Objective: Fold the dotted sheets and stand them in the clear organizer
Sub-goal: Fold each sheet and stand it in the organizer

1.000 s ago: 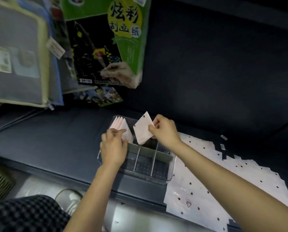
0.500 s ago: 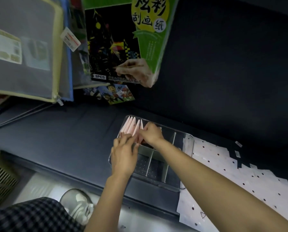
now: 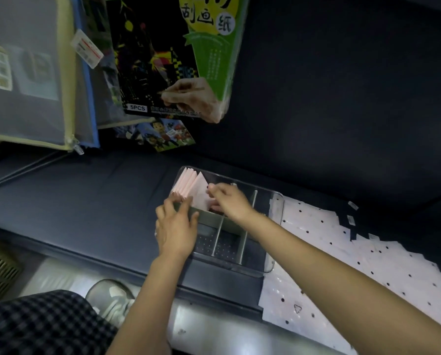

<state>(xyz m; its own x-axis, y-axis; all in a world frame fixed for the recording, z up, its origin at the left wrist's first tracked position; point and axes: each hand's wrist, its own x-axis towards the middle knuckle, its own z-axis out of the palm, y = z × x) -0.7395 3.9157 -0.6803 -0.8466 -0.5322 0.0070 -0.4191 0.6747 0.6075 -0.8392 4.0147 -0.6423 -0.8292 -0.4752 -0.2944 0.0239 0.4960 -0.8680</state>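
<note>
The clear organizer (image 3: 270,201) stands on the dark blue surface, with dividers splitting it into compartments. Several folded pale pink dotted sheets (image 3: 187,181) stand in its far left compartment. My left hand (image 3: 176,226) lies at the organizer's left side, its straight fingers pressing against the near edges of the folded stack. My right hand (image 3: 231,201) reaches into the same compartment and pinches the rightmost folded sheet (image 3: 201,193) between fingers and thumb. Unfolded dotted sheets (image 3: 355,252) lie flat to the organizer's right.
Mesh zip pouches (image 3: 27,73) and a green scratch-paper pack (image 3: 173,60) hang at the upper left. Small paper scraps (image 3: 352,205) lie beyond the flat sheets. A shoe (image 3: 112,298) and a checked garment (image 3: 35,326) show below the surface's front edge.
My right hand has lowered the folded sheet from above the organizer into the left compartment beside the stack. My left hand stayed against the stack. The camera view has shifted left and closer.
</note>
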